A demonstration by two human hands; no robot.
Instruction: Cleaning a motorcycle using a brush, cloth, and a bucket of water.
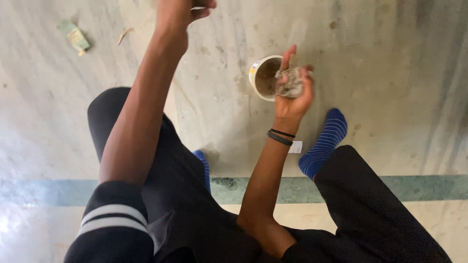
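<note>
Two hands show: the right hand grips a grey rag over the cup mid-frame; keep it above the rim. Left hand, top edge, fingers curled, grip unclear

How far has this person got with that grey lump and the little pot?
Done: the right hand has gathered a crumpled grey lump, possibly wet. In hand: it is held over the small pot of brownish stuff. The left hand reaches up at the frame's edge. Left: marks and scraps show on the floor.
</note>
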